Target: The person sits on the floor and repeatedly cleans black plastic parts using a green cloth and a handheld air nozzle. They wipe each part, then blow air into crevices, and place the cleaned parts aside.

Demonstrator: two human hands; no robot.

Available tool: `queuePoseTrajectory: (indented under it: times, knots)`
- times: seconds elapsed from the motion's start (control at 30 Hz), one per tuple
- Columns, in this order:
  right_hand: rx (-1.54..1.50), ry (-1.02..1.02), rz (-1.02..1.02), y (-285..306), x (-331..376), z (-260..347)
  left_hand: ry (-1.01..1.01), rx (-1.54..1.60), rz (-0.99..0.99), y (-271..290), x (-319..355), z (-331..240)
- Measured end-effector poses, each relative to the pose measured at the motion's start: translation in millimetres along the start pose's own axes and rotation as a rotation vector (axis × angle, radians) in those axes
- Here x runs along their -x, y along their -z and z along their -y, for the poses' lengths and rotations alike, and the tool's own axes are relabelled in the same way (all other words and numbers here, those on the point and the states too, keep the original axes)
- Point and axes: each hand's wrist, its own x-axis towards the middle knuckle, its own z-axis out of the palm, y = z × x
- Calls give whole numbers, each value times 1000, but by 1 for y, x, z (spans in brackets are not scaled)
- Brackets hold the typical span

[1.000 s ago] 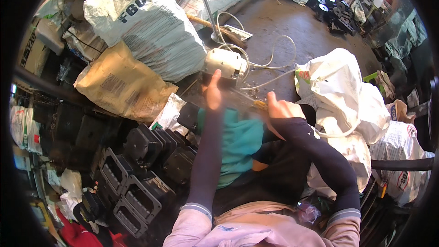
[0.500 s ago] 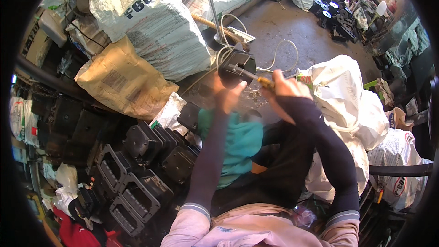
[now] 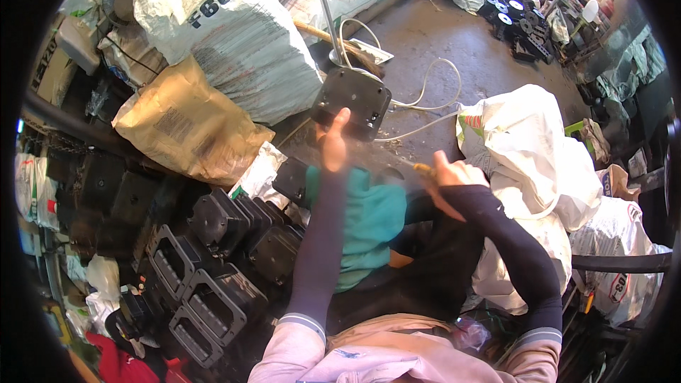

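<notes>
The left hand point(image 3: 333, 143) grips a black box point(image 3: 351, 101), hiding its near edge; the right hand point(image 3: 448, 176) is fisted around a mostly hidden yellow-handled tool point(image 3: 423, 168)

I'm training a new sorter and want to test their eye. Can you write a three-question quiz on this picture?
1. True or false: the left hand holds the black plastic housing up in the air.
2. What does the right hand grip? A) a yellow-handled tool B) a white cable C) a brown paper sack
3. On which side of the person is the row of black housings stacked?

Key: 1 true; 2 A; 3 the left.
</notes>
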Motion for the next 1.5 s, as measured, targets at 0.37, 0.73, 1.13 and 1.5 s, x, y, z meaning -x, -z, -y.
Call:
queuePoseTrajectory:
  times: [0.37, 0.73, 1.13, 1.5]
  knots:
    - [-101, -119, -55, 23, 2, 9, 75, 143, 77, 36, -26, 18]
    - [-60, -22, -230, 34, -21, 26, -151, -409, 132, 1, 5, 14]
    - [-128, -197, -249, 43, -22, -18, -149, -277, 227, 0, 11, -8]
    - [-278, -69, -317, 53, -8, 8, -7, -220, 366, 5, 7, 3]
